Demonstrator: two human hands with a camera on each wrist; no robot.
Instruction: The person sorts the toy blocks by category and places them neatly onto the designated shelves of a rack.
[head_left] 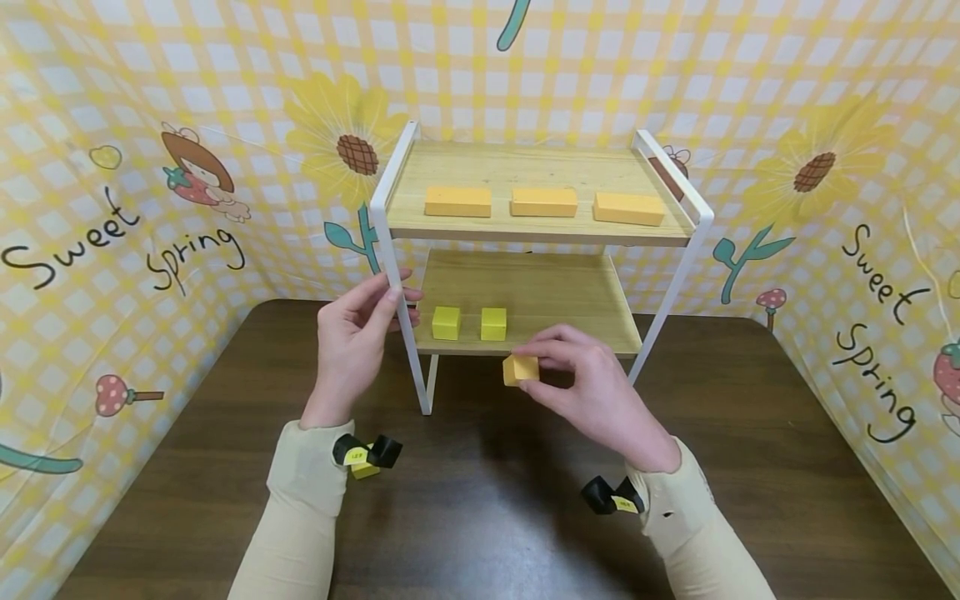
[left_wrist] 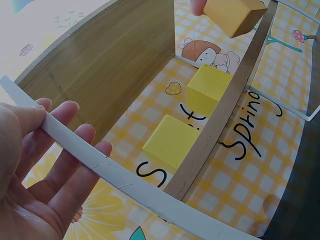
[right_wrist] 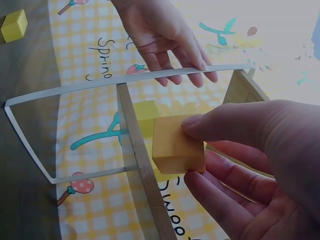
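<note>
My left hand (head_left: pixel 351 333) holds the left white metal post (left_wrist: pixel 100 162) of a two-tier shelf, thumb on one side and fingers behind it. In my right hand (head_left: pixel 588 387) an orange wooden block (right_wrist: pixel 177 145) is pinched between thumb and fingertips, just in front of the lower board's front edge (head_left: pixel 525 352). Two yellow cubes, a left one (head_left: pixel 446 323) and a right one (head_left: pixel 493 324), sit side by side on the lower board, left of the held block. Three orange oblong blocks (head_left: pixel 543 202) lie in a row along the upper board (head_left: pixel 517 162).
Another yellow cube (right_wrist: pixel 14 26) lies on the dark wooden table (head_left: pixel 480 517), partly behind my left wrist in the head view. The shelf's right white post (head_left: pixel 667 308) stands beyond my right hand. Checked yellow cloth (head_left: pixel 262 50) surrounds the table at the back and sides.
</note>
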